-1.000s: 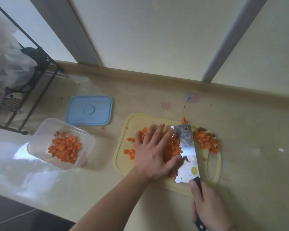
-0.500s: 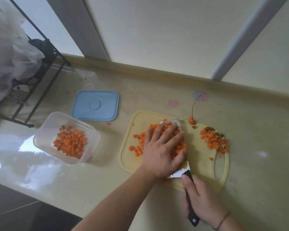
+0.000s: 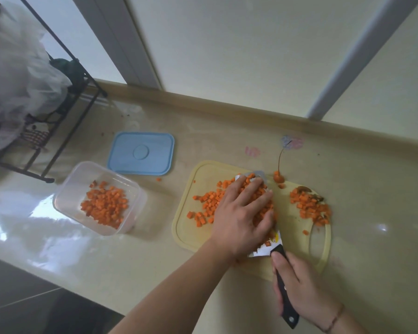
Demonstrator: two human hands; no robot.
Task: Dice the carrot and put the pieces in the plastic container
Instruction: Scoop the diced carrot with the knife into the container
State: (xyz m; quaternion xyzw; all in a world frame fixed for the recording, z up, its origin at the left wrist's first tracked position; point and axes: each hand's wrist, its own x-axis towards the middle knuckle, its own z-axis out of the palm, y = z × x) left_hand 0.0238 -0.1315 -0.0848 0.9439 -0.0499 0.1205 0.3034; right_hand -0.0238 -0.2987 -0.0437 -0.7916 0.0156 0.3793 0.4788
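Observation:
A pile of diced carrot [image 3: 210,201] lies on the yellow cutting board [image 3: 186,227]. My left hand [image 3: 241,218] lies flat over the pile, fingers apart, pressing dice onto the cleaver blade [image 3: 266,249] beneath it. Most of the blade is hidden under hand and carrot. My right hand [image 3: 299,285] grips the cleaver's black handle [image 3: 286,307] at the board's near edge. A clear plastic container [image 3: 65,196] with diced carrot [image 3: 105,206] in it stands to the left of the board. A second carrot heap [image 3: 310,208] sits on the board's right side.
A blue lid [image 3: 141,153] lies behind the container. A carrot tip with root [image 3: 278,177] rests at the board's far edge. A black wire rack [image 3: 58,116] with a plastic bag [image 3: 15,75] stands at far left. The counter's front edge runs along the lower left.
The cleaver went from standing beside the pile to lying flat under it. My left hand slid right, pushing dice onto the blade. My view shifted slightly.

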